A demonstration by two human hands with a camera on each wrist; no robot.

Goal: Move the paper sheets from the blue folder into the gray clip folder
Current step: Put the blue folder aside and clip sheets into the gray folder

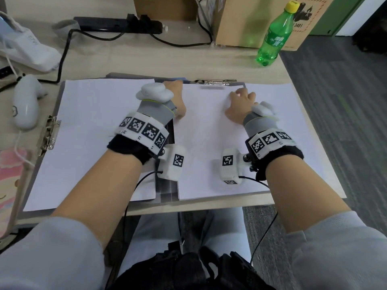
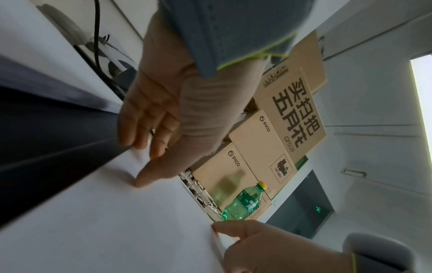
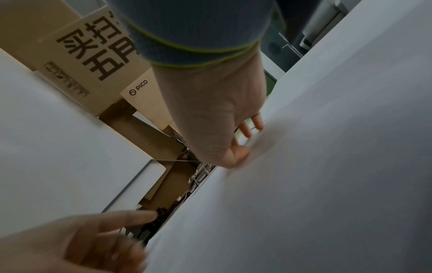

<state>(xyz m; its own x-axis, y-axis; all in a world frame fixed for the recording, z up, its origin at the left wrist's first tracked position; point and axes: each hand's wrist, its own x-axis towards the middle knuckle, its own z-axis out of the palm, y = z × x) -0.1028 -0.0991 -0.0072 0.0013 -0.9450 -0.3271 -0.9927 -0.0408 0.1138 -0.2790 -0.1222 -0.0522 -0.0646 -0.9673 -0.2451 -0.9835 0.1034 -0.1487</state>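
Note:
Two fields of white paper lie on the desk. The left sheets (image 1: 94, 132) sit in an opened folder with a metal clip (image 1: 49, 135) on its left edge. The right stack (image 1: 209, 147) lies under a metal clip (image 1: 214, 81) at its top. Between them shows a dark folder panel (image 1: 167, 191), and a blue sliver (image 1: 182, 79) shows behind my left hand. That left hand (image 1: 179, 99) stands against the right stack's left edge, fingers (image 2: 135, 140) straight, thumb on the paper. My right hand (image 1: 240, 99) rests on the stack near its top right corner, thumb (image 3: 233, 158) on the sheet.
A green bottle (image 1: 274, 36) and cardboard boxes (image 1: 251, 17) stand at the back right. A power strip (image 1: 117, 25) with a black cable lies at the back, a white controller (image 1: 25, 103) to the left. The desk's front edge (image 1: 188, 206) runs just below the papers.

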